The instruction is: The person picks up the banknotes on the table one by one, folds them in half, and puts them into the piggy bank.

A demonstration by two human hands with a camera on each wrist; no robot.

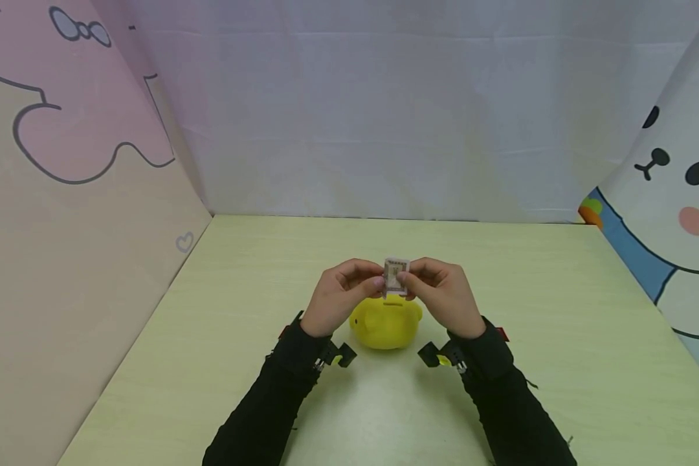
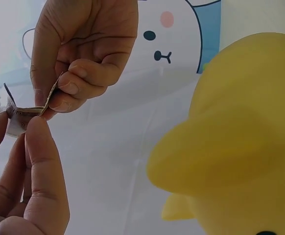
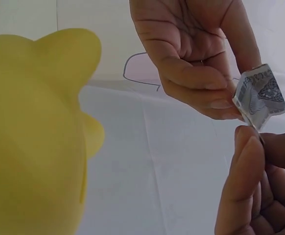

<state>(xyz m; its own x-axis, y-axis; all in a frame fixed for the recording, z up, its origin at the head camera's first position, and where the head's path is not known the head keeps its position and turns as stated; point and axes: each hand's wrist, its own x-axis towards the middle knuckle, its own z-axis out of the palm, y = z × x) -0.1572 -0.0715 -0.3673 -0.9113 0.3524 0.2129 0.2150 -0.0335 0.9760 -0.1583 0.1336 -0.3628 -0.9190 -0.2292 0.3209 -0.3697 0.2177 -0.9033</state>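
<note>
A plain bright yellow piggy bank (image 1: pixel 386 327) sits on a pale green-yellow bench (image 1: pixel 559 336), the folded banknote (image 1: pixel 395 276) is grey-brown with fine dark print, and black sleeves (image 1: pixel 268 408) cover both arms.

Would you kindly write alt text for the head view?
Both hands, left hand and right hand, pinch a small folded banknote just above a yellow piggy bank on a pale green table, with cartoon-print backdrops behind.

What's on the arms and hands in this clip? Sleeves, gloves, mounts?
Both hands, left hand and right hand, are bare, no gloves. Long black sleeves reach the wrists. Each wrist carries a small black camera mount on its inner side, with a red tab at the outer cuff; the right mount shows a yellow spot.
</note>
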